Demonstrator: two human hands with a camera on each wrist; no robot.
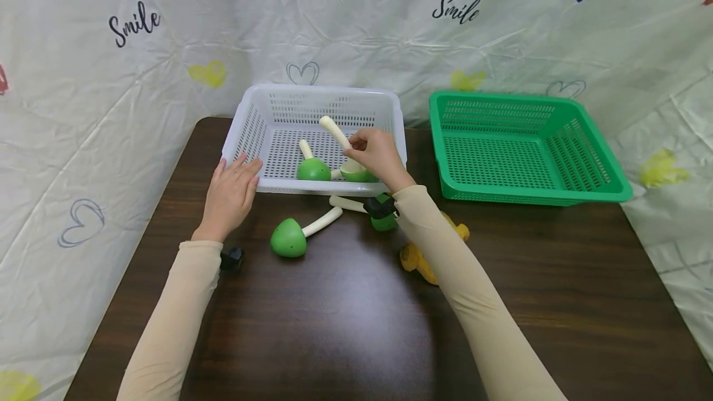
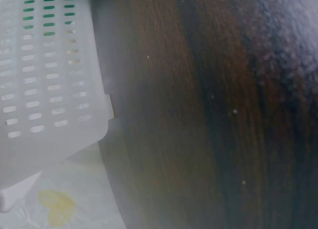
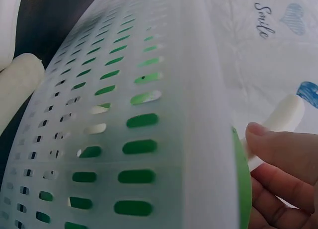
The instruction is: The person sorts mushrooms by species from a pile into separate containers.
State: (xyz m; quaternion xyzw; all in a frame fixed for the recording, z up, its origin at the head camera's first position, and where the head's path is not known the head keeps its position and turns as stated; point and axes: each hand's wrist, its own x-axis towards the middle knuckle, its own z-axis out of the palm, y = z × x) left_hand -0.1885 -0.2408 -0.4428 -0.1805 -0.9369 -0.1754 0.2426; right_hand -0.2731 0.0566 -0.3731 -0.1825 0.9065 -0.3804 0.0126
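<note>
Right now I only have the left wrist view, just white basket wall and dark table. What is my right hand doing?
Observer: Your right hand holds a green maraca by its cream handle, inside the white basket.
Operator: Anything else already in that basket?
Observer: Yes, one more green maraca lies on its floor.
Operator: And where is my left hand?
Observer: The left hand rests with straight fingers on the basket's near left corner.
Operator: Any left on the table?
Observer: One green maraca lies in plain sight in front of the basket.
</note>
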